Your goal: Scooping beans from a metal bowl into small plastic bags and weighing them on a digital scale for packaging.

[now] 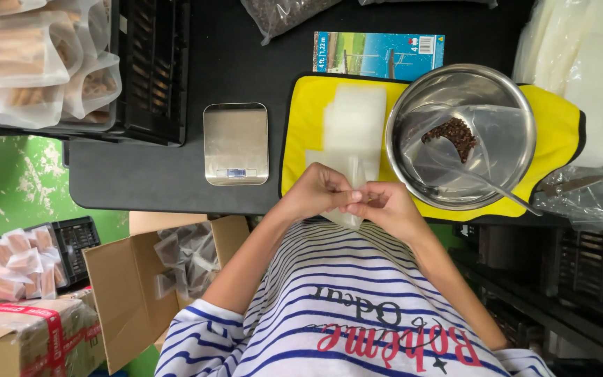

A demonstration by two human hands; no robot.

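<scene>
My left hand and my right hand meet at the near edge of the black table, both pinching one small clear plastic pouch. A stack of the same clear pouches lies just beyond my hands on a yellow mat. To the right stands a steel bowl holding an open clear bag with a small heap of dark spice and a metal spoon.
A small steel kitchen scale sits left of the mat. Black crates with filled pouches stand at far left. An open cardboard box with filled pouches is on the floor at left. Plastic bags pile at right.
</scene>
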